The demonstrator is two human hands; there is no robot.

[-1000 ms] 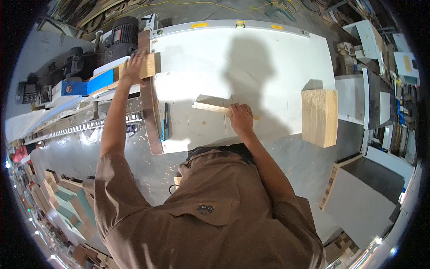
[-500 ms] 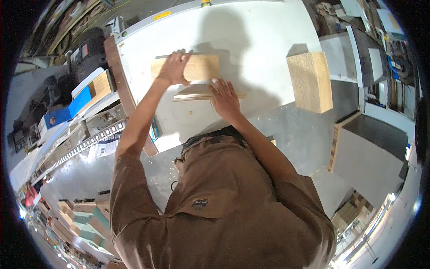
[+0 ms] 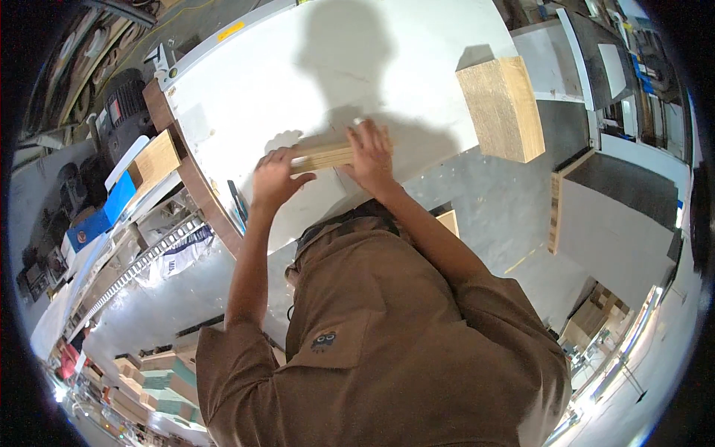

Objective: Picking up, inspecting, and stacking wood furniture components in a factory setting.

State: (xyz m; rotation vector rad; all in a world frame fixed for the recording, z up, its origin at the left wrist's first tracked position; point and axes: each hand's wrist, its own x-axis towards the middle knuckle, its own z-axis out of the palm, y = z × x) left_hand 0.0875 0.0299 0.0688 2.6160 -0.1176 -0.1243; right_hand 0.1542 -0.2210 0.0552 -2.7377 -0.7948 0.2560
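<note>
A short stack of pale wooden boards lies near the front of the white tabletop, its layered edges facing me. My left hand is closed round the left end, thumb on the near side. At the right end, my right hand grips the same stack with its fingers over the top. The palms hide both ends of the boards. A taller stack of wooden boards stands at the table's right edge, apart from my hands.
Along the table's left side runs a brown edge strip; a dark pen-like tool lies beside it. A dark motor sits farther left. On the right stands a large grey-sided stack of panels. My head's shadow falls across the tabletop.
My left hand has come nearer, from the far board to the left end of the stack. The separate boards now sit together between both hands. The view has shifted slightly.
</note>
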